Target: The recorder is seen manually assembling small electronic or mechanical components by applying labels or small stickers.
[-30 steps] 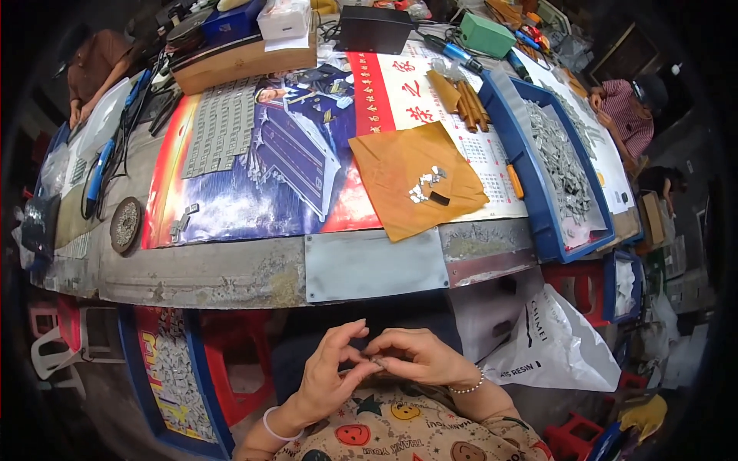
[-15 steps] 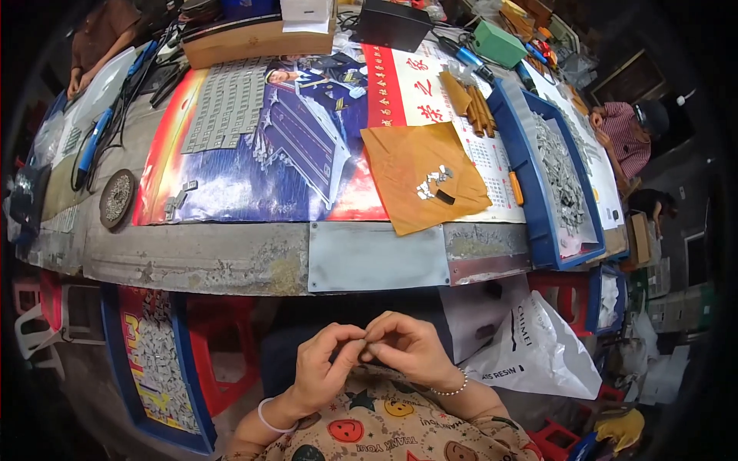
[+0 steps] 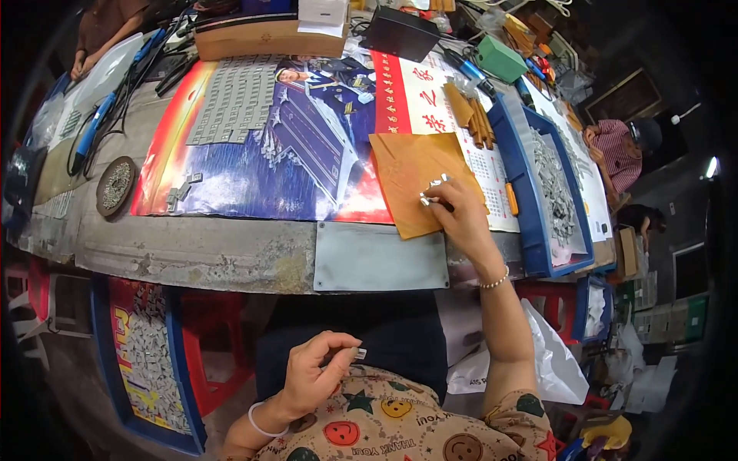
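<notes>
My left hand (image 3: pixel 317 374) is above my lap, thumb and forefinger pinching a small grey metal piece (image 3: pixel 360 353). Stretched over the table, my right hand (image 3: pixel 464 220) is at an orange-brown sheet (image 3: pixel 400 169). Its thumb and forefinger close around one of the small silver pieces (image 3: pixel 425 198) lying there. More of these pieces show just beyond the fingers, and my hand hides part of the pile.
A blue tray (image 3: pixel 538 223) of grey parts stands right of the sheet; another blue tray (image 3: pixel 187 384) sits low at left. A poster (image 3: pixel 231 184) bears rows of grey pieces (image 3: pixel 234 100). A round dish (image 3: pixel 117 187) lies left. Other people work at both sides.
My hands were together above my lap. The right hand has left the left one and reached forward to the silver pieces. The left hand stays low, holding the grey piece.
</notes>
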Motion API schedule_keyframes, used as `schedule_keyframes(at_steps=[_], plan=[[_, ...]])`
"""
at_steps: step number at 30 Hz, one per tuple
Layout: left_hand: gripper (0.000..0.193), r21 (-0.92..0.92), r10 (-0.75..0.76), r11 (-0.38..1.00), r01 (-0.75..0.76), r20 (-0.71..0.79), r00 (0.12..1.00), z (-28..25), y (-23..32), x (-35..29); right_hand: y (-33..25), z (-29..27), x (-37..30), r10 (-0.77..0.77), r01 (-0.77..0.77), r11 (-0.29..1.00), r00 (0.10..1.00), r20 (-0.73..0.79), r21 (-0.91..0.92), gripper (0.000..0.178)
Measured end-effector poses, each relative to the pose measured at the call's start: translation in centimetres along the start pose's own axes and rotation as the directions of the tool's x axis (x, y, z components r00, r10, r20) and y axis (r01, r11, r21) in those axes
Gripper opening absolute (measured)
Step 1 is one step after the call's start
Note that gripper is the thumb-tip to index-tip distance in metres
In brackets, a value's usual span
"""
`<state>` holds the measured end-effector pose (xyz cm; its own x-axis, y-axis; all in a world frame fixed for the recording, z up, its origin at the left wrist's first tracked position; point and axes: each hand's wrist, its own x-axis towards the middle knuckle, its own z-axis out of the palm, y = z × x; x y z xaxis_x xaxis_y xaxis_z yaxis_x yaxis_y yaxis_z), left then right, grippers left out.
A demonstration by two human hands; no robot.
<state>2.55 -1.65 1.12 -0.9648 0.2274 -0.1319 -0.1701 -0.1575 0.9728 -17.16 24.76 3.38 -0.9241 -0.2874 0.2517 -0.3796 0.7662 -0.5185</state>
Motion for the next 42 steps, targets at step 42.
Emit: schedule_keyframes(at_steps=[42], plan=[[0.013,0.022,-0.064,0.998,0.064,0.012,0.998,1.2,-1.2,0.7,2.1,0.6,2.9,0.086,-0.09,0.928,0.996,0.028,0.361,0.006]])
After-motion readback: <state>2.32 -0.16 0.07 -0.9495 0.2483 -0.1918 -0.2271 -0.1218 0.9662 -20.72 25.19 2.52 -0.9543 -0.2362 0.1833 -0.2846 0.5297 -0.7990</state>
